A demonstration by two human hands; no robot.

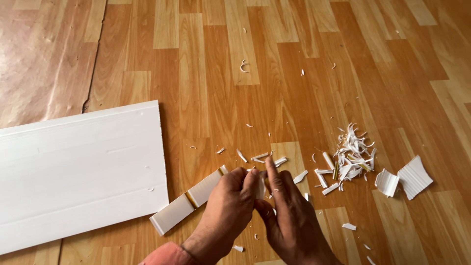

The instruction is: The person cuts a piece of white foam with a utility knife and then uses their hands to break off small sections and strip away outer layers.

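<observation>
The wood-pattern floor (pixel 294 59) filled the whole view, and the wide white panel (pixel 78 172) lay flat on it as the largest thing there, its cut right-hand end ragged. Just off the panel's lower right corner lay a narrow white strip (pixel 189 201) at a slant, marked by a thin yellowish band across its middle; its far end ran under the hands. Right of the panel, over the strip's upper end, the left hand (pixel 225 206) and the right hand (pixel 289 216) were pressed together, fingers of both pinched on a small white piece (pixel 260 189) between them, the right forefinger laid straight along it. Whether a blade sat in that grip could not be told; something thin and dark showed between the fingers, but it was mostly hidden. Farther right of the panel sat a heap of curled white shavings (pixel 351 157), and beyond that two ribbed white offcuts (pixel 405 179) side by side, with loose chips (pixel 260 158) scattered between heap and hands. The risks, as I judged them: with fingertips crowded so tightly on so small a piece, any edged tool slipping off the hard plastic could have caught the left thumb, and the piece might have snapped or sprung away into the litter, where it would have been hard to pick out among like-coloured scraps.
</observation>
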